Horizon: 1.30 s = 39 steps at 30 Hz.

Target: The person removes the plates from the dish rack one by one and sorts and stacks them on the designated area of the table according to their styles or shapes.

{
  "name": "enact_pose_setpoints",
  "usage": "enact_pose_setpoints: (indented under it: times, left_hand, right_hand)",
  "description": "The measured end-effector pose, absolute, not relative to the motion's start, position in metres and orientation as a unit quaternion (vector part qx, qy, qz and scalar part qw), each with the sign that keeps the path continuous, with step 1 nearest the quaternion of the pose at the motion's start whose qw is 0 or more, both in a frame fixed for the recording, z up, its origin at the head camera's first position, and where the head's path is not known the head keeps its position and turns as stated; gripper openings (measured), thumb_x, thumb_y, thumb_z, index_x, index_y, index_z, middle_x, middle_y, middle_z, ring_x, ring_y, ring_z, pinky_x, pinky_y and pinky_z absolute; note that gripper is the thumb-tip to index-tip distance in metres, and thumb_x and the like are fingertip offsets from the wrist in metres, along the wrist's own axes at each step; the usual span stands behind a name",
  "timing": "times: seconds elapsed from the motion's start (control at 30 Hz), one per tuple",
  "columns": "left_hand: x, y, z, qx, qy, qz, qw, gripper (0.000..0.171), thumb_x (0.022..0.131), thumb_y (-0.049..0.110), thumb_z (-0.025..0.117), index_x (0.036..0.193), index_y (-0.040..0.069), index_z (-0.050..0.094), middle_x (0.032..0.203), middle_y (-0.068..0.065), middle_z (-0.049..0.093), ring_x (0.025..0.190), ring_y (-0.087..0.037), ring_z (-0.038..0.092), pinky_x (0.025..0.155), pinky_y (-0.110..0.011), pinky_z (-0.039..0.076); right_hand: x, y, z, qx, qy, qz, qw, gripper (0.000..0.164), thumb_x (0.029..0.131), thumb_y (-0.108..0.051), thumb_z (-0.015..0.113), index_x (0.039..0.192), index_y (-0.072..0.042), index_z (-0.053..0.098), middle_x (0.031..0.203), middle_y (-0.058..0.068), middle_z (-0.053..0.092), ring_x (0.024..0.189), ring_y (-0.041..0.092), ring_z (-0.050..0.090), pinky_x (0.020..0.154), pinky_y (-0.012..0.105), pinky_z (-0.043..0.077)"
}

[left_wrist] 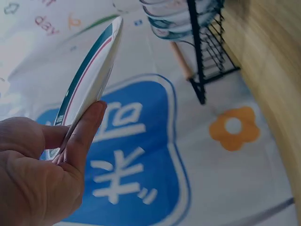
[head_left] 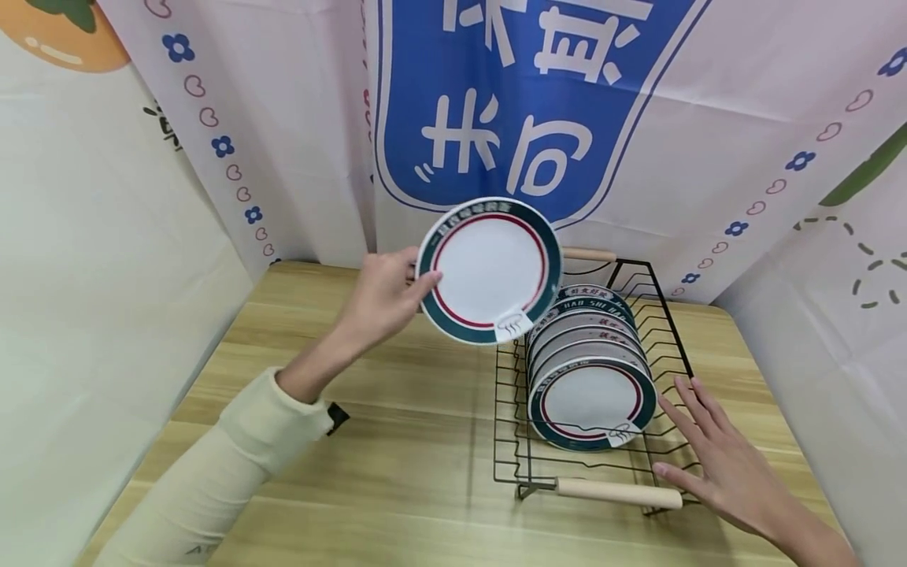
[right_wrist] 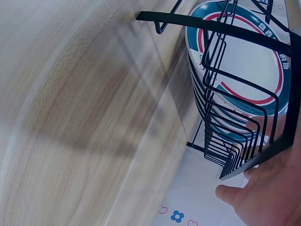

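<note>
My left hand [head_left: 383,303] pinches a white plate [head_left: 489,268] by its left edge, thumb on the face and fingers behind. The plate has a dark green rim, a red ring and a small label, and it is held in the air left of and above a black wire dish rack [head_left: 670,320]. In the left wrist view the held plate [left_wrist: 89,77] appears nearly edge-on. Several similar plates [head_left: 594,398] stand in a row in the rack. Beside the rack's right side is my right hand [head_left: 733,465], fingers spread; whether it touches the wires is unclear.
The rack has light wooden handles [head_left: 618,493] at front and back and stands on a wood-grain table [head_left: 368,472]. Printed cloth [head_left: 305,142] hangs behind and along both sides. A small black patch [head_left: 338,417] lies by my left sleeve.
</note>
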<state>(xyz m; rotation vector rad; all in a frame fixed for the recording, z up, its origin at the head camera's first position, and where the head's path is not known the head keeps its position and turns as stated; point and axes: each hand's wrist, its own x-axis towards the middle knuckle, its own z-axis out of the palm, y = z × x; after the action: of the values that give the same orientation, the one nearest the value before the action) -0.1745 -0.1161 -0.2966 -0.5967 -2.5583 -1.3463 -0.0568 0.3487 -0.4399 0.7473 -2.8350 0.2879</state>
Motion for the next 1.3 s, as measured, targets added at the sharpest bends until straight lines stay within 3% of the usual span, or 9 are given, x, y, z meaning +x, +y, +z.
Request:
enact_pose_setpoints:
  times: [0.33, 0.53, 0.73, 0.97, 1.3]
  left_hand:
    - [-0.211, -0.163, -0.333, -0.061, -0.872, -0.485, -0.01, 0.037, 0.1, 0.017, 0.057, 0.13, -0.004, 0.055, 0.096, -0.017, 0.072, 0.074, -0.021, 0.072, 0.058, -0.026, 0.057]
    - [-0.228, -0.178, -0.365, -0.009, -0.88, -0.473, -0.049, 0.031, 0.099, 0.017, 0.057, 0.121, -0.004, 0.061, 0.091, -0.018, 0.072, 0.064, -0.019, 0.067, 0.051, -0.023, 0.049]
    - [-0.247, -0.186, -0.403, 0.036, -0.865, -0.492, -0.091, 0.027, 0.098, 0.013, 0.058, 0.115, -0.007, 0.062, 0.083, -0.017, 0.07, 0.058, -0.017, 0.065, 0.048, -0.023, 0.048]
    - [-0.257, -0.189, -0.434, 0.063, -0.862, -0.483, -0.139, 0.024, 0.098, 0.014, 0.057, 0.112, -0.005, 0.063, 0.081, -0.012, 0.07, 0.07, -0.026, 0.069, 0.059, -0.032, 0.054]
    - [-0.258, -0.181, -0.456, 0.072, -0.832, -0.519, -0.183, 0.025, 0.099, 0.01, 0.056, 0.114, -0.01, 0.059, 0.083, -0.015, 0.07, 0.066, -0.019, 0.069, 0.068, -0.034, 0.058]
  right_hand:
    - [-0.058, 0.349, -0.439, 0.254, -0.957, 0.102, 0.098, 0.088, 0.08, -0.048, 0.073, 0.15, -0.008, 0.036, 0.162, 0.016, 0.015, 0.15, 0.032, 0.006, 0.114, 0.016, -0.006]
    - [-0.058, 0.348, -0.44, 0.254, -0.956, 0.109, 0.096, 0.088, 0.081, -0.047, 0.073, 0.15, -0.007, 0.036, 0.161, 0.017, 0.017, 0.15, 0.032, 0.005, 0.114, 0.015, -0.005]
    - [-0.06, 0.348, -0.44, 0.25, -0.957, 0.113, 0.096, 0.089, 0.08, -0.046, 0.074, 0.151, -0.008, 0.035, 0.161, 0.016, 0.016, 0.149, 0.035, 0.008, 0.114, 0.014, -0.005]
    - [-0.059, 0.348, -0.44, 0.249, -0.957, 0.113, 0.096, 0.089, 0.081, -0.047, 0.073, 0.151, -0.008, 0.035, 0.162, 0.016, 0.016, 0.15, 0.034, 0.008, 0.114, 0.015, -0.005]
    - [-0.057, 0.349, -0.439, 0.247, -0.958, 0.115, 0.094, 0.093, 0.081, -0.047, 0.073, 0.154, -0.012, 0.028, 0.161, 0.017, 0.016, 0.15, 0.031, 0.004, 0.114, 0.015, -0.005]
